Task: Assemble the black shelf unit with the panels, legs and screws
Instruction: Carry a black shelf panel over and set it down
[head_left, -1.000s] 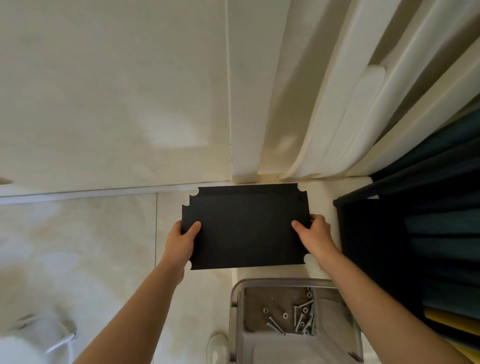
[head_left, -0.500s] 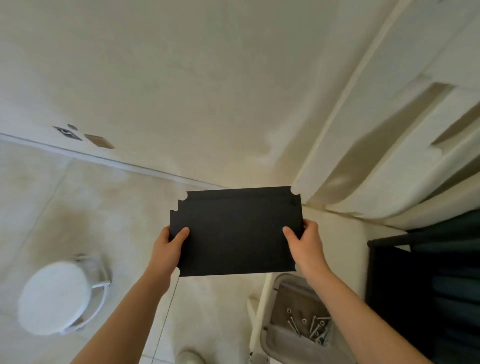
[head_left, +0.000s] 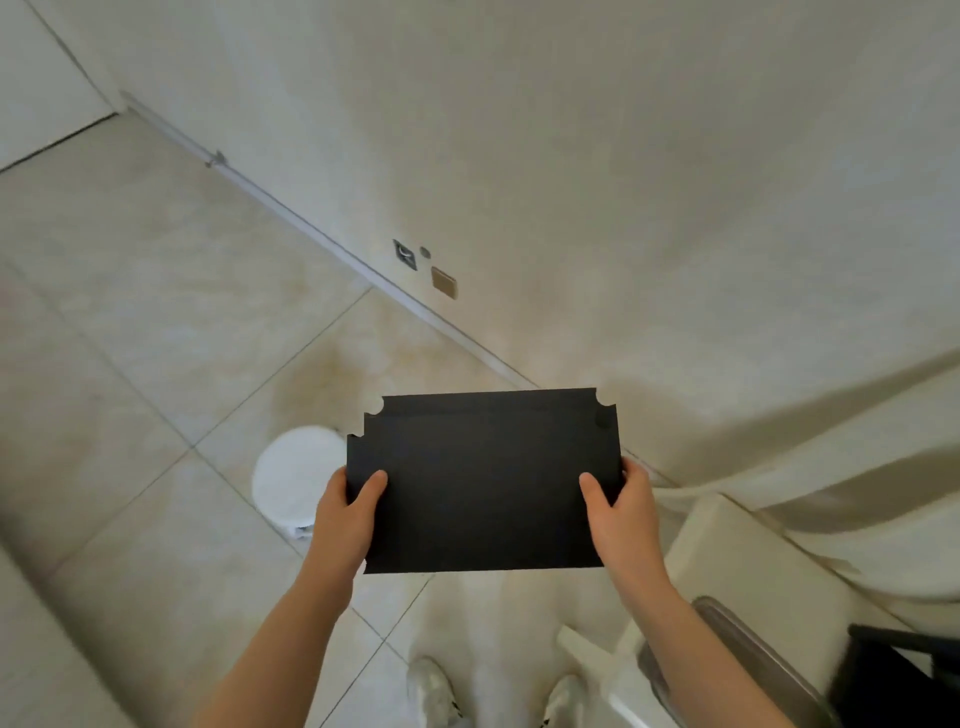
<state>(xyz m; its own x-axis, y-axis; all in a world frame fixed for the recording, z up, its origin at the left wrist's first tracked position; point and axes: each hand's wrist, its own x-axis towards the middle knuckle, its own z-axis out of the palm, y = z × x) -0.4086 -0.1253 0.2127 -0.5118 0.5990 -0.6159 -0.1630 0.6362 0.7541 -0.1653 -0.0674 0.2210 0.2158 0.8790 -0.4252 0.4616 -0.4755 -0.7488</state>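
Note:
A flat black shelf panel (head_left: 483, 478) with small round notches at its corners is held level in front of me, above the tiled floor. My left hand (head_left: 349, 514) grips its left edge, thumb on top. My right hand (head_left: 621, 512) grips its right edge the same way. No legs or screws show in this view.
A white round stool (head_left: 293, 475) stands on the floor just left of the panel. A grey tray rim (head_left: 748, 652) and a dark rack (head_left: 893, 675) sit at the lower right beside a white ledge (head_left: 727, 551). Cream curtain (head_left: 857, 467) hangs at right. My shoes (head_left: 434, 691) are below.
The view has swung left, away from the tray of screws and the curtain. The panel stays in both hands and now hangs over open floor near the white stool.

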